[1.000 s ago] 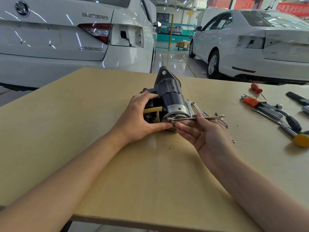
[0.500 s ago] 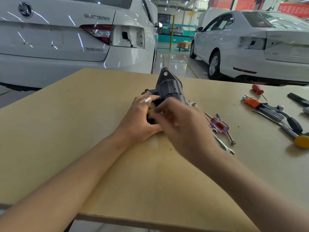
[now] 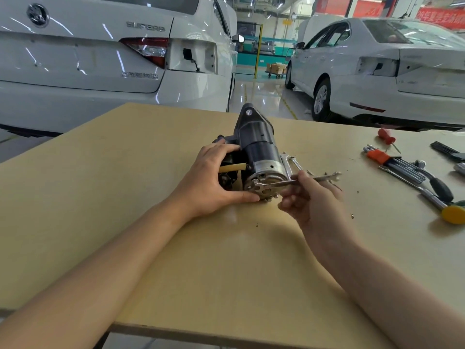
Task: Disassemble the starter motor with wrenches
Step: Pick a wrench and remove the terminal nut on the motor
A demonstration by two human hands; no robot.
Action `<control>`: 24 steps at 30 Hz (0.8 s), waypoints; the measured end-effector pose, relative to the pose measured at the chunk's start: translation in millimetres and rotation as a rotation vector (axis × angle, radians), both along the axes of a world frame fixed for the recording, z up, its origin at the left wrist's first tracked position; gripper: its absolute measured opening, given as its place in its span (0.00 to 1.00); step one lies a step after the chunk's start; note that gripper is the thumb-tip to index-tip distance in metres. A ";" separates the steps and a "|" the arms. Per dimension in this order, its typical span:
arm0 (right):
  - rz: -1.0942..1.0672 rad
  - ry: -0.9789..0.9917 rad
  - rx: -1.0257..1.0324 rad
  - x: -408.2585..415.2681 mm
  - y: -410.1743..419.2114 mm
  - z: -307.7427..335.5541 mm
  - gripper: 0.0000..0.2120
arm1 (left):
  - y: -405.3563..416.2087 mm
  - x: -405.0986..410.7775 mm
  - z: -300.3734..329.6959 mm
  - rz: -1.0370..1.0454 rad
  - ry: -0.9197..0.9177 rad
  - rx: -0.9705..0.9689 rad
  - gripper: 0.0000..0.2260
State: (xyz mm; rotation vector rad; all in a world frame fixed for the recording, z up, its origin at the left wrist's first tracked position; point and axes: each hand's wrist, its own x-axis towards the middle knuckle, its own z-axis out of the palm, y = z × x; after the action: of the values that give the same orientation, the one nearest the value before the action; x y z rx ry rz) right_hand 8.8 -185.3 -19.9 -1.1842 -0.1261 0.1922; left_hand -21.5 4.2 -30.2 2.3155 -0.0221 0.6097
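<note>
The starter motor (image 3: 259, 157) lies mid-table, probably heavy and rigid. At its 9 o'clock the left hand (image 3: 214, 180) clasps it; the right hand (image 3: 312, 197) pinches the thin wrench (image 3: 284, 183) on the end cap.

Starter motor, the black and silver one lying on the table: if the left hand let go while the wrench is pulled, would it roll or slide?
The black and silver starter motor has a round body lying on its side, so it would probably roll. It looks like solid metal, likely heavy, so sliding seems less likely. The left hand bracing it while the right hand holds the slim silver wrench suggests it needs steadying.
</note>
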 end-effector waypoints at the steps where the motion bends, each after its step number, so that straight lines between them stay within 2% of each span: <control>1: 0.021 0.085 0.067 1.7 0.6 0.5 0.10 | -0.4 -0.3 0.2 0.003 0.000 0.002 0.48; 10: 0.109 0.260 0.251 -0.2 4.7 2.5 0.11 | -3.1 1.9 -1.0 0.024 -0.060 -0.005 0.45; 14: 0.089 0.176 0.209 -0.5 4.2 2.0 0.09 | -3.5 2.7 -2.5 0.022 -0.052 0.005 0.44; 17: 0.024 -0.060 0.063 -2.5 4.4 3.3 0.09 | -3.7 2.8 -2.9 0.022 -0.037 0.034 0.43; 20: -0.068 -0.496 -0.204 -6.8 9.4 8.2 0.07 | -4.4 2.3 -3.3 0.028 -0.006 0.055 0.45; 24: -0.076 -0.989 -0.527 -10.6 25.8 19.0 0.04 | -4.7 3.0 -5.1 0.032 -0.005 0.065 0.42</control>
State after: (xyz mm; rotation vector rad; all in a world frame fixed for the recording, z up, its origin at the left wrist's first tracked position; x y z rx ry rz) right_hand -1.8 -159.5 -0.9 -1.7205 -0.9382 -0.4758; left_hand -18.5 -0.5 -35.3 2.3808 -0.0073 0.6389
